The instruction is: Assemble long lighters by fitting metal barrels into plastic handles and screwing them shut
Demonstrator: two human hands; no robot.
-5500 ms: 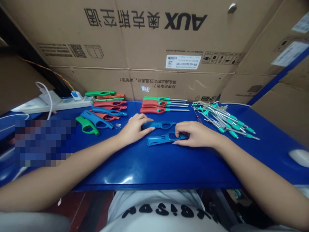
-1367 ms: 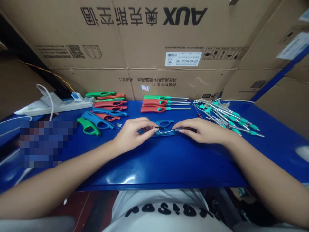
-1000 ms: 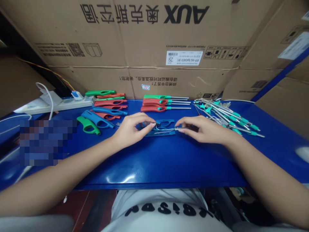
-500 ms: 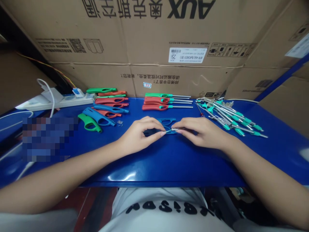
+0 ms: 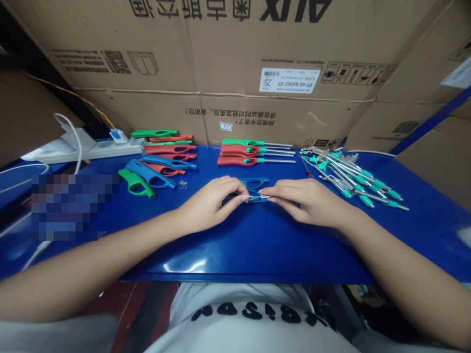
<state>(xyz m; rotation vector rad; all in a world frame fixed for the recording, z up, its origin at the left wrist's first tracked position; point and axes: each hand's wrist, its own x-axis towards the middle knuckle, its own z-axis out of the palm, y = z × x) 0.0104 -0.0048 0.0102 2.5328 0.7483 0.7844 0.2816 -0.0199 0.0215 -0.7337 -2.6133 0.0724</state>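
Head view: both hands, left (image 5: 209,203) and right (image 5: 305,198), are pinched narrow on a thin wire (image 5: 256,197) that lies over one blue shell (image 5: 254,185) between their fingertips on the counter (image 5: 235,245). Pulled unevenly, the wire could likely slip out or kink, and the loose shell could slide. Beyond the hands lie three finished lighters (image 5: 253,151). Left of the left hand are roughly ten overlapping shells (image 5: 162,157) and a few screws (image 5: 183,184). Beyond the right hand is a heap of rods (image 5: 349,179), too tangled to count.
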